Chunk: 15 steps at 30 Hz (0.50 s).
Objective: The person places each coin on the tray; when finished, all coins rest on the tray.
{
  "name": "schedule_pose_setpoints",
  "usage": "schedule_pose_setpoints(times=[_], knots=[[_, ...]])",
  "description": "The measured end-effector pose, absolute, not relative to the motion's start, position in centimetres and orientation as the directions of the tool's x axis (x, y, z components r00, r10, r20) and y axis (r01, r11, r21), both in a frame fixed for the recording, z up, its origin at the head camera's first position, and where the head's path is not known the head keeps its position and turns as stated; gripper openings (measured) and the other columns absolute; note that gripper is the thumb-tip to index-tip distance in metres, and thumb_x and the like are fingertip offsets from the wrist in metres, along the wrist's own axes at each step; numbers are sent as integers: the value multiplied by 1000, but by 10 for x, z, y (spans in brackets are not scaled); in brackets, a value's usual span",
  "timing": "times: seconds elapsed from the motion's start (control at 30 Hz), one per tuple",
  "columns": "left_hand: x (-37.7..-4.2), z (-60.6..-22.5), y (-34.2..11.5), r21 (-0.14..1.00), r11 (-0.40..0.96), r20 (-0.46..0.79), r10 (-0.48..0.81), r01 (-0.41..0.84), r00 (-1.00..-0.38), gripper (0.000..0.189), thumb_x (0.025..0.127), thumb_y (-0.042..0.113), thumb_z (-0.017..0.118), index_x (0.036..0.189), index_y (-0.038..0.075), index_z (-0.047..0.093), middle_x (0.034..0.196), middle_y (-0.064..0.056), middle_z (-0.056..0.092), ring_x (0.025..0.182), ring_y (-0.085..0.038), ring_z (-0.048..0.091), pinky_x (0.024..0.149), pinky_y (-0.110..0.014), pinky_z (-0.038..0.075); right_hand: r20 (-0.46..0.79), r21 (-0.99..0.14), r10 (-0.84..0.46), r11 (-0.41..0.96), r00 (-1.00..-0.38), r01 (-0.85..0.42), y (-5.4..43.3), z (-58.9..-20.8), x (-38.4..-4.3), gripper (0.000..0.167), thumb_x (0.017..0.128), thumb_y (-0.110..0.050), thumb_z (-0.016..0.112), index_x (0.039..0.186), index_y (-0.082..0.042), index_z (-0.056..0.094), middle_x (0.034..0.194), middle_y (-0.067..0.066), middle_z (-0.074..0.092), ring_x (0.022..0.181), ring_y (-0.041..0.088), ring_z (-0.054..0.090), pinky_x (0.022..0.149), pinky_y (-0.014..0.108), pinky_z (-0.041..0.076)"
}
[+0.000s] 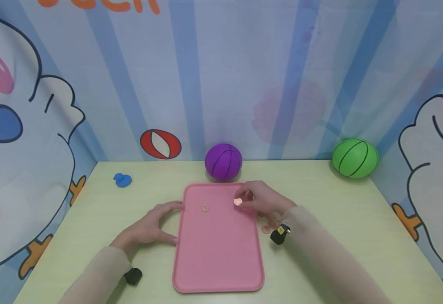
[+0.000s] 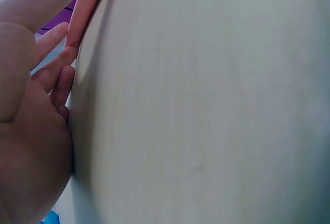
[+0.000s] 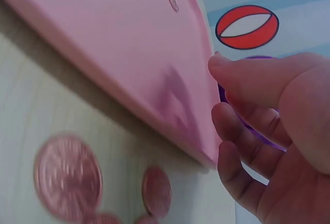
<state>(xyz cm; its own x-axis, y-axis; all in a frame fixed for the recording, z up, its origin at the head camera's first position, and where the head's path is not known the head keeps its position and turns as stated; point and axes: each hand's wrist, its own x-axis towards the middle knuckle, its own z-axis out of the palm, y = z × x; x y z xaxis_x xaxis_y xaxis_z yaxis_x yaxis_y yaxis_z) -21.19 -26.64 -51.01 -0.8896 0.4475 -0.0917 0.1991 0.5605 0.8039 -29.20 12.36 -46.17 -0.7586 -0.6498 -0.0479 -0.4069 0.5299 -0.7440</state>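
A pink tray (image 1: 221,253) lies on the table. My left hand (image 1: 153,226) is at its left side, with thumb and fingers extended and their tips at the rim. Over the tray's upper right corner, my right hand (image 1: 261,198) pinches a copper-coloured coin (image 1: 238,202) between thumb and finger; in the right wrist view that coin is hidden behind the thumb. Another coin (image 1: 205,208) lies flat in the upper left part of the tray. Several more coins (image 3: 68,176) are on the table just right of the tray, partly under the right wrist in the head view.
A purple ball (image 1: 223,162) stands right behind the tray. At the back right is a green ball (image 1: 355,158), and a blue toy duck (image 1: 123,180) sits at the back left. A printed cloth backdrop (image 1: 236,84) rises along the table's far edge and sides.
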Motion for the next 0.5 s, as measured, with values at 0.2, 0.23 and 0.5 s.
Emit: schedule_pose_setpoints(times=[0.2, 0.23, 0.5], knots=[[-212, -511, -265, 794, 578, -104, 434, 188, -895, 97, 70, 42, 98, 154, 36, 50, 168, 3, 36, 158, -36, 23, 123, -75, 16, -50, -752, -660, 519, -750, -406, 103, -468, -292, 20, 95, -18, 80, 114, -11, 78, 101, -3, 74, 97, 16, 67, 94, 36, 56], [-213, -511, -265, 792, 581, -106, 431, 185, -896, 97, 70, 43, 98, 154, 37, 49, 168, 4, 36, 157, -36, 23, 123, -75, 16, -32, -738, -672, 515, -740, -436, 100, -470, -293, 19, 95, -18, 80, 112, -11, 78, 102, -3, 74, 98, 16, 68, 94, 36, 57], [-212, -512, -266, 791, 587, -115, 424, 176, -898, 96, 70, 43, 98, 153, 39, 49, 168, 4, 37, 157, -36, 23, 122, -75, 17, 69, -611, -734, 504, -675, -610, 82, -478, -296, 13, 93, -13, 80, 105, -8, 79, 98, -1, 75, 90, 12, 67, 87, 29, 58]])
